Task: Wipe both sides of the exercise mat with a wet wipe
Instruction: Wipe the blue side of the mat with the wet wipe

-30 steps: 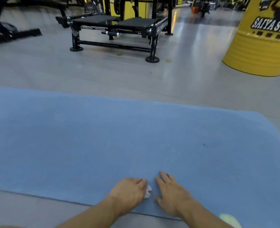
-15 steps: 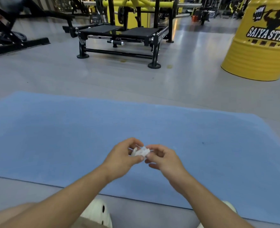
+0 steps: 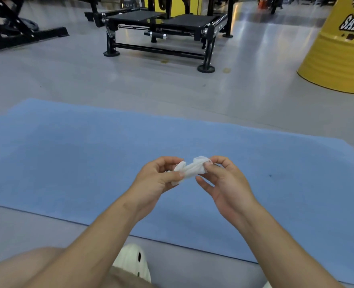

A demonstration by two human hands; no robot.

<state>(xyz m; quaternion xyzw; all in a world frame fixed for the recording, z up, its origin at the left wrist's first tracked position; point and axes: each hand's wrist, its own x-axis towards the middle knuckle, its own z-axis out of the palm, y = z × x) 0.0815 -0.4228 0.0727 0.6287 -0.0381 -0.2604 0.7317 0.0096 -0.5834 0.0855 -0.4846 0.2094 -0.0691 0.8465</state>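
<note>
A blue exercise mat lies flat on the grey floor, spanning the view from left to right. Above its near half I hold a crumpled white wet wipe in the air between both hands. My left hand pinches the wipe's left end with thumb and fingers. My right hand pinches its right end between thumb and forefinger, the other fingers loosely spread. The wipe is stretched a little between them and does not touch the mat.
A black gym machine frame stands on the floor beyond the mat. A yellow drum is at the far right, more black equipment at the far left. My white shoe and knee sit at the mat's near edge.
Both hands rose from the mat's near edge with the wipe. They have moved apart since, pulling the bunched wipe open between them.
</note>
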